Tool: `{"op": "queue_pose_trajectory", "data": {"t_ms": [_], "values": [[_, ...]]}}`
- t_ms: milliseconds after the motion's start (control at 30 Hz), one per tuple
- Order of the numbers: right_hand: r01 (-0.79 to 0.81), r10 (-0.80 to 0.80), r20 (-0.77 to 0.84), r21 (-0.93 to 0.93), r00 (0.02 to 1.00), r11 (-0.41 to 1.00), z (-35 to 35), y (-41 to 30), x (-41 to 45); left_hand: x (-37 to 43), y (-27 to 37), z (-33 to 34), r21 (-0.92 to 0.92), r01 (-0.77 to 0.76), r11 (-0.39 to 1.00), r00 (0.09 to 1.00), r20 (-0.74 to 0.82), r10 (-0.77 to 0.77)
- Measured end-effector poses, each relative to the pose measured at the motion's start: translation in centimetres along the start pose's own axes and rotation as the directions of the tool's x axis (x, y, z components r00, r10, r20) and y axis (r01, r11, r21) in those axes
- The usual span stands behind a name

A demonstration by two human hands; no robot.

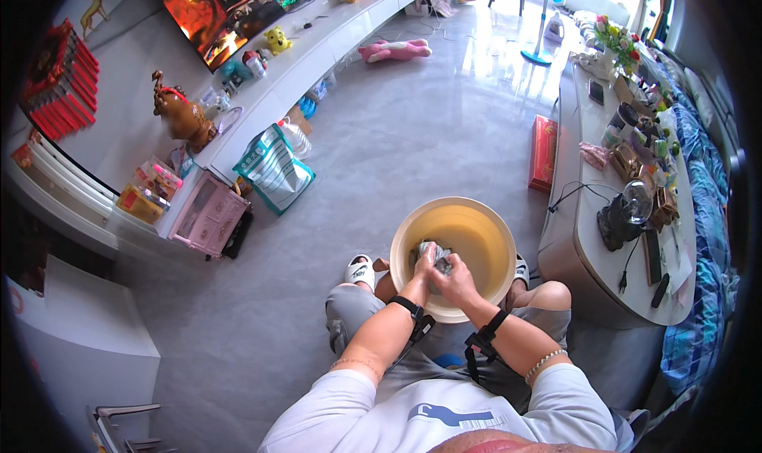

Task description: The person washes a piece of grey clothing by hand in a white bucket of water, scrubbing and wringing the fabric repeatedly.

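Note:
Between my feet stands a round cream plastic basin (pixel 505 227) with cloudy yellowish water (pixel 476 233) in it. Both my hands are over its left half, close together. My left hand (pixel 424 265) grips a wet, bunched grey cloth (pixel 439 253). Opposite it, my right hand (pixel 457 281) is closed around the same cloth from the right. Part of the cloth is hidden behind my fingers. Black straps with small devices sit around both my forearms.
To the right, a low table (pixel 595 274) bears a crystal-ball lamp (pixel 625 215), cords and clutter. A red box (pixel 543 152) stands beside it. A teal-and-white bag (pixel 275 168) and a pink drawer cabinet (pixel 209 215) stand left, near a long white TV cabinet (pixel 286 66). A pink plush toy (pixel 395 50) lies farther off.

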State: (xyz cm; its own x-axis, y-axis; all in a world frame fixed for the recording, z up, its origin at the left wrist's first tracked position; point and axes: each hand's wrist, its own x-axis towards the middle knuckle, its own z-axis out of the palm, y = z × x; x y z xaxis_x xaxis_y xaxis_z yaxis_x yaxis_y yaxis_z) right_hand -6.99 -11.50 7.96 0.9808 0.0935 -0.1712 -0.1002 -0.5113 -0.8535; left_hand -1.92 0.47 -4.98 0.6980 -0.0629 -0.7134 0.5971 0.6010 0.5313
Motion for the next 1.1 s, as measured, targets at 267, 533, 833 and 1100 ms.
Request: {"op": "queue_pose_trajectory", "data": {"t_ms": [267,533,833,1100], "values": [[-0.169,0.108,-0.196,-0.329,0.975,0.929,-1.0,8.7,4.2,-4.5,1.3,4.8,0.108,-0.132,0.985,0.98,0.166,0.113],[-0.16,-0.012,0.207,0.791,0.978,0.59,0.4,8.1,4.4,-4.5,-0.1,4.6,0.412,-0.577,0.705,0.817,0.287,0.501],[-0.268,0.334,-0.123,0.376,0.934,0.887,-0.6,14.1,6.7,-1.3,-1.8,3.3,0.788,-0.264,0.555,0.951,0.118,0.285],[-0.197,0.225,0.041,-0.349,0.974,0.916,-1.8,12.2,5.4,-2.8,-2.5,1.7,0.708,-0.206,0.675,0.953,0.302,-0.025]]}}
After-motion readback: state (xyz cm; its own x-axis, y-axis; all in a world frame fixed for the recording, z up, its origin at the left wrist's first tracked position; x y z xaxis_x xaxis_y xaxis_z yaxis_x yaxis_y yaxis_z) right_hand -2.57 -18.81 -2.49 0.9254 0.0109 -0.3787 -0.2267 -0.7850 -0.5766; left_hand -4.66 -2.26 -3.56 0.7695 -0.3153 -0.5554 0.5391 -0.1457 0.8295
